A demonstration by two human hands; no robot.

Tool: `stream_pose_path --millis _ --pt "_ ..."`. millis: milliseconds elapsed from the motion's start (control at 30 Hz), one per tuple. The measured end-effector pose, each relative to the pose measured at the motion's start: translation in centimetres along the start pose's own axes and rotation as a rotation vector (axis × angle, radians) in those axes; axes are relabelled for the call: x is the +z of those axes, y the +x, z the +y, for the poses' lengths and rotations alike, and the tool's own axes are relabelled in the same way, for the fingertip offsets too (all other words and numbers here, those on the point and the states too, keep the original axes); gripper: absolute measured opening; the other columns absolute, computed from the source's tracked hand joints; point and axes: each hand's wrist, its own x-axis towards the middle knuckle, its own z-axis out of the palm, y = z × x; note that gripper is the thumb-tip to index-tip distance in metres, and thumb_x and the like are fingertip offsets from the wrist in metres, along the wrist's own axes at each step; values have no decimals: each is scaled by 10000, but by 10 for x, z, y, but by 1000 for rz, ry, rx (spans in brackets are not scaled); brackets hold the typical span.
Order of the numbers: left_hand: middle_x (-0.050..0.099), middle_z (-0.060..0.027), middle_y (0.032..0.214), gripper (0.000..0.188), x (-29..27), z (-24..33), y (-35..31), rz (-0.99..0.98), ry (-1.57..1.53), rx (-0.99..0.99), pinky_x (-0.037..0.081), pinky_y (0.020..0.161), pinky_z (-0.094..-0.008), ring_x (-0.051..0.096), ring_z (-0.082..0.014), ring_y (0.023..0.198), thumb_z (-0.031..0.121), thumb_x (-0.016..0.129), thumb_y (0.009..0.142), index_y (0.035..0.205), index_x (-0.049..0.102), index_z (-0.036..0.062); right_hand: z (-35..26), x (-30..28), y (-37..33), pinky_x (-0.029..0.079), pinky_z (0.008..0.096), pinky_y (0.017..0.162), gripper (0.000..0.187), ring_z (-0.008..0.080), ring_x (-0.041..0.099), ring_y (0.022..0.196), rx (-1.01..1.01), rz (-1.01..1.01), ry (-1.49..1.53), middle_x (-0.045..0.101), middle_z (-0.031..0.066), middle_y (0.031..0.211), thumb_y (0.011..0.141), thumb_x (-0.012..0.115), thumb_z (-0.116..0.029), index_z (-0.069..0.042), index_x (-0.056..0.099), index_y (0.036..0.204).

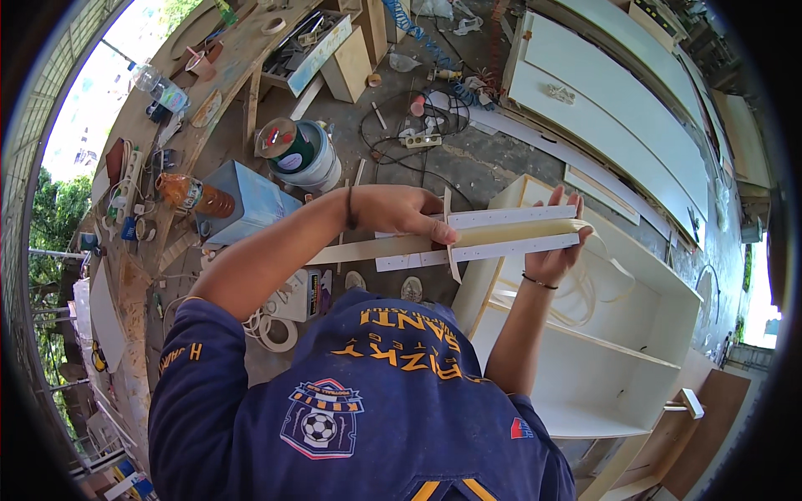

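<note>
A long, narrow white trough-like piece [510, 248] with small dots along its two raised sides lies across both my hands. Down its middle runs a cream edging strip [501, 230]. My left hand [399, 210] grips it near the middle, thumb pressed on the strip beside a thin upright crosspiece [451, 259]. At the right end, my right hand [553, 250] holds the piece from below, its fingers curving up past both sides. The strip continues left under my left wrist; loose cream loops [614, 280] hang past my right hand into a white cabinet carcass [576, 367].
Large white panels [610, 100] lie at the far right. Ahead stand a paint bucket [322, 163], a blue metal can [246, 200] and a bottle of orange-brown liquid [196, 194]. Cables and a power strip [422, 141] litter the floor. A cluttered wooden workbench [213, 63] curves along the left.
</note>
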Motion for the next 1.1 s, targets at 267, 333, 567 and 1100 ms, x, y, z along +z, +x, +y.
stream_pose_path --millis 267,333,567,1100 --pt "606 -112 1101 662 8 1 -14 -29 -143 32 434 845 -300 561 -174 978 528 631 807 1178 549 -14 -51 -28 17 303 457 1081 392 216 468 1229 -191 -28 -63 656 51 1070 860 604 -393 -58 582 1062" --pt "604 -115 1111 660 6 3 -29 -46 -153 16 427 863 -304 559 -180 995 518 635 809 1188 540 -14 -87 -50 27 300 463 1087 378 228 466 1230 -277 54 -89 667 56 1040 861 604 -380 -29 609 1002" --pt "599 -121 1125 643 7 -25 -55 -72 -171 85 399 917 -300 545 -193 1060 461 666 809 1196 516 -30 -211 -91 50 250 460 1109 621 271 398 1285 -111 -232 -35 589 142 1199 852 550 -497 54 555 1139" --pt "594 -148 1130 729 12 -9 5 24 -60 98 402 919 -303 544 -217 1056 562 626 792 1205 515 -29 6 55 16 383 456 919 507 252 456 1155 -104 20 7 545 -3 1204 887 486 -522 -102 536 1167"
